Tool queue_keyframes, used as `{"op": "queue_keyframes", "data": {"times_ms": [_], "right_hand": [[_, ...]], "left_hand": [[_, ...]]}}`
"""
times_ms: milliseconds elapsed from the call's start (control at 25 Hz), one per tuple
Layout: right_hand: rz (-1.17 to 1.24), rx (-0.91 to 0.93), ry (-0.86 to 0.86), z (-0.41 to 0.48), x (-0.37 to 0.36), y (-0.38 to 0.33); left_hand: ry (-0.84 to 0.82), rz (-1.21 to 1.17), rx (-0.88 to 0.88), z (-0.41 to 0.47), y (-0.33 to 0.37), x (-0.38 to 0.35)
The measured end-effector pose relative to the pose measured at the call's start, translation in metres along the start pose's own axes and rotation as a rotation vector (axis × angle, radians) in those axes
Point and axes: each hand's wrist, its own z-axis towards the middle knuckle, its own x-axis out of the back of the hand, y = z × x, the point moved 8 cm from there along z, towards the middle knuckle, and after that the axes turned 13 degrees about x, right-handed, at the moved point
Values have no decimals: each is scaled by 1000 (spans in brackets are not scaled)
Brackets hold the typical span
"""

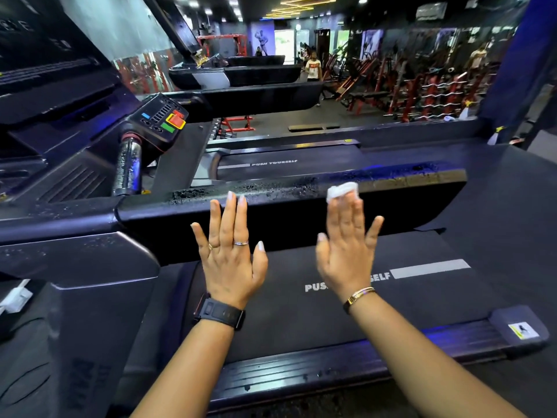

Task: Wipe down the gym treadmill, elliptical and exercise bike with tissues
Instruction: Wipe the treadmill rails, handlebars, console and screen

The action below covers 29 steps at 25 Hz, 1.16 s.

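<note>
Head view: right hand [346, 251], fingers straight, presses a tissue [342, 190] on the treadmill rail [407, 180], droplets [193, 194] left of it, left hand [230, 251] spread empty; likely early, 2 machines remaining.

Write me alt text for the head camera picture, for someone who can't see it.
A person's right hand presses a white tissue onto a treadmill's wet black handrail, fingers straight. The left hand, open, reaches to the same rail beside it. Below lies the belt with white lettering.
</note>
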Motion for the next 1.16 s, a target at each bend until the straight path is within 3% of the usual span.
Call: {"op": "queue_keyframes", "data": {"times_ms": [80,160,320,480,600,760,880,1160], "right_hand": [[108,-189,-1,-9,-2,15],[197,-260,-22,-18,-10,2],[165,65,-103,-23,-23,-60],[-42,303,-40,-16,-14,-27],[-14,97,-10,-10,-3,9],[240,-121,-8,-7,-9,-17],[301,-205,0,-2,-14,-33],[365,-15,4,14,-22,-118]], "left_hand": [[-4,-2,-3,0,4,-2],[-7,-1,-12,-2,8,-3],[-12,6,-66,-5,24,-6],[-8,-12,-75,-5,32,-10],[-9,6,-104,-5,29,-10],[-17,46,-98,-4,12,-6],[-26,76,-77,-4,-10,2],[2,113,-58,2,-73,22]]}}
